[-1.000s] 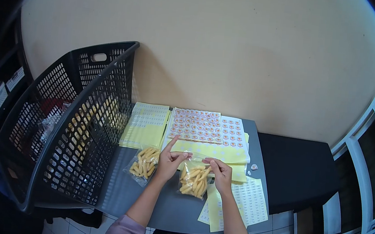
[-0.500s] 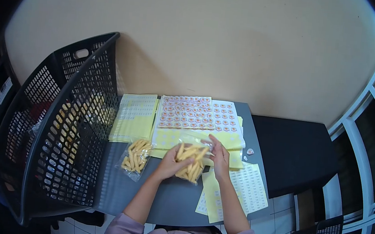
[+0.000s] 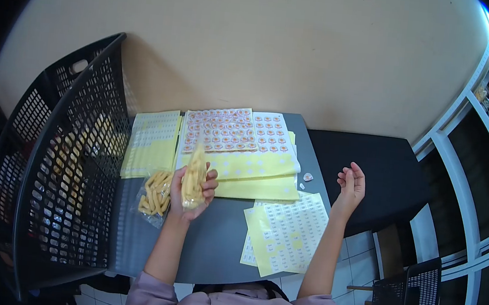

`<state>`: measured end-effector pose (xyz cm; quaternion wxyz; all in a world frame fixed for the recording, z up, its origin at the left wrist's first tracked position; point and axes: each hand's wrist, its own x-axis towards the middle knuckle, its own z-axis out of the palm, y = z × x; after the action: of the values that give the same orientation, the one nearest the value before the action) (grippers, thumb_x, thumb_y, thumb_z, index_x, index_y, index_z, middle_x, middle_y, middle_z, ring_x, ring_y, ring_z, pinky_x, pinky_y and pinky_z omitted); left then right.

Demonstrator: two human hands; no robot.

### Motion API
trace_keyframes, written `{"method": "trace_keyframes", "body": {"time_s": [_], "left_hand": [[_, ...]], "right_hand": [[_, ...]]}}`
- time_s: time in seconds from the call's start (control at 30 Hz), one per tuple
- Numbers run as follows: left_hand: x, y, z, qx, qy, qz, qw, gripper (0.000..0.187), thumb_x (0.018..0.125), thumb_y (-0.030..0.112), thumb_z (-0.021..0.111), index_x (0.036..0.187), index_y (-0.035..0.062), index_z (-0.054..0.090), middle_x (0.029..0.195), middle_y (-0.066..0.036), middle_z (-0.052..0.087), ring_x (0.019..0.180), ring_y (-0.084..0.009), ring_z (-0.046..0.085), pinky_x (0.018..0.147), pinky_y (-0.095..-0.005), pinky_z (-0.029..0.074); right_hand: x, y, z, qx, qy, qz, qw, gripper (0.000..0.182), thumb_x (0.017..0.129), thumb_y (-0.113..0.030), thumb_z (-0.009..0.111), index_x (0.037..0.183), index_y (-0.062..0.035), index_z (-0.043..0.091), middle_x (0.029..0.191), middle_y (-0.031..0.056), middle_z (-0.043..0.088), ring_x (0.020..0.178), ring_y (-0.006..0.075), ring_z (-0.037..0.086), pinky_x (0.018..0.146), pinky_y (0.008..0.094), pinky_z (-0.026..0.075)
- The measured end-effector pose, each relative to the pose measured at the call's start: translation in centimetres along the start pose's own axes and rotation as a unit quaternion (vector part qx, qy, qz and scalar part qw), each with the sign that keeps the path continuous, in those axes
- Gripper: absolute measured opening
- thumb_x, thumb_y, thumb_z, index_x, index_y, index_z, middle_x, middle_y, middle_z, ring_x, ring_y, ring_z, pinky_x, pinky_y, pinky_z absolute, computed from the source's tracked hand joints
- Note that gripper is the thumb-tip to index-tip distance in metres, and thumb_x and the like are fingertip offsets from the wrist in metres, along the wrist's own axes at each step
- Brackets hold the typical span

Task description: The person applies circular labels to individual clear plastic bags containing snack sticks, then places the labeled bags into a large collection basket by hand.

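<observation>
My left hand (image 3: 210,185) grips a clear bag of yellow stick snacks (image 3: 193,183), held upright above the grey table (image 3: 213,237). Just left of it, a second snack bag (image 3: 155,195) lies on the table. My right hand (image 3: 351,183) is raised at the right, over the black surface, with its fingers curled; whether something small is between them cannot be made out. Behind the held bag lie sheets of round stickers (image 3: 223,128) on yellow backing paper. Small-label sheets (image 3: 289,233) lie at the table's front right.
A tall black perforated basket (image 3: 73,154) with snack bags inside stands at the left. Yellow label sheets (image 3: 151,143) lie beside it. Two small crumpled scraps (image 3: 308,177) are near the right edge. A black-covered surface (image 3: 367,158), shelves and a black chair (image 3: 404,300) are at the right.
My left hand has moved left with the bag and turned it upright. My right hand has let go of the bag and moved far right. The camera view has shifted slightly.
</observation>
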<state>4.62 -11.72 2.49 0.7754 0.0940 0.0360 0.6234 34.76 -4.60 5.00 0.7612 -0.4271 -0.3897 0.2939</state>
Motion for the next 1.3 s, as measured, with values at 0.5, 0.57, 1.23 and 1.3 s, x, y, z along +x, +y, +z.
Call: {"method": "trace_keyframes", "body": {"time_s": [0.5, 0.57, 1.23, 1.3], "left_hand": [[-0.7, -3.4, -2.1, 0.396, 0.175, -0.007, 0.902, 0.036, 0.085, 0.028, 0.042, 0.113, 0.0042, 0.038, 0.091, -0.008, 0.052, 0.073, -0.0142, 0.055, 0.063, -0.0262, 0.048], [-0.7, -3.7, -1.6, 0.422, 0.183, 0.042, 0.887, 0.035, 0.085, 0.025, 0.042, 0.114, 0.005, 0.037, 0.092, -0.007, 0.052, 0.072, -0.0138, 0.055, 0.061, -0.0258, 0.048], [-1.4, -3.9, -2.1, 0.152, 0.09, -0.171, 0.969, 0.043, 0.089, 0.034, 0.033, 0.116, 0.0007, 0.039, 0.076, -0.003, 0.045, 0.055, -0.0106, 0.047, 0.089, -0.0419, 0.038], [-1.5, -4.3, -2.3, 0.148, 0.079, -0.176, 0.97, 0.041, 0.088, 0.033, 0.036, 0.115, 0.0012, 0.04, 0.078, -0.003, 0.047, 0.054, -0.0119, 0.049, 0.088, -0.0397, 0.04]], "right_hand": [[-15.6, -4.1, -5.0, -0.477, -0.355, -0.08, 0.8, 0.066, 0.065, -0.034, 0.071, 0.113, 0.0027, 0.046, 0.122, 0.017, 0.044, 0.117, 0.0319, 0.037, 0.099, 0.0472, 0.022], [-16.9, -4.4, -6.1, -0.486, -0.35, -0.078, 0.797, 0.066, 0.064, -0.033, 0.072, 0.113, 0.0028, 0.046, 0.122, 0.0169, 0.044, 0.117, 0.0318, 0.038, 0.099, 0.0467, 0.024], [-17.4, 0.0, -1.4, -0.499, -0.318, -0.088, 0.802, 0.064, 0.074, -0.03, 0.064, 0.121, 0.0035, 0.038, 0.121, 0.021, 0.044, 0.116, 0.0337, 0.039, 0.096, 0.0427, 0.03], [-17.2, -0.1, -1.4, -0.497, -0.311, -0.091, 0.805, 0.061, 0.074, -0.028, 0.064, 0.12, 0.0032, 0.039, 0.119, 0.0209, 0.046, 0.114, 0.034, 0.042, 0.095, 0.0423, 0.032]]}}
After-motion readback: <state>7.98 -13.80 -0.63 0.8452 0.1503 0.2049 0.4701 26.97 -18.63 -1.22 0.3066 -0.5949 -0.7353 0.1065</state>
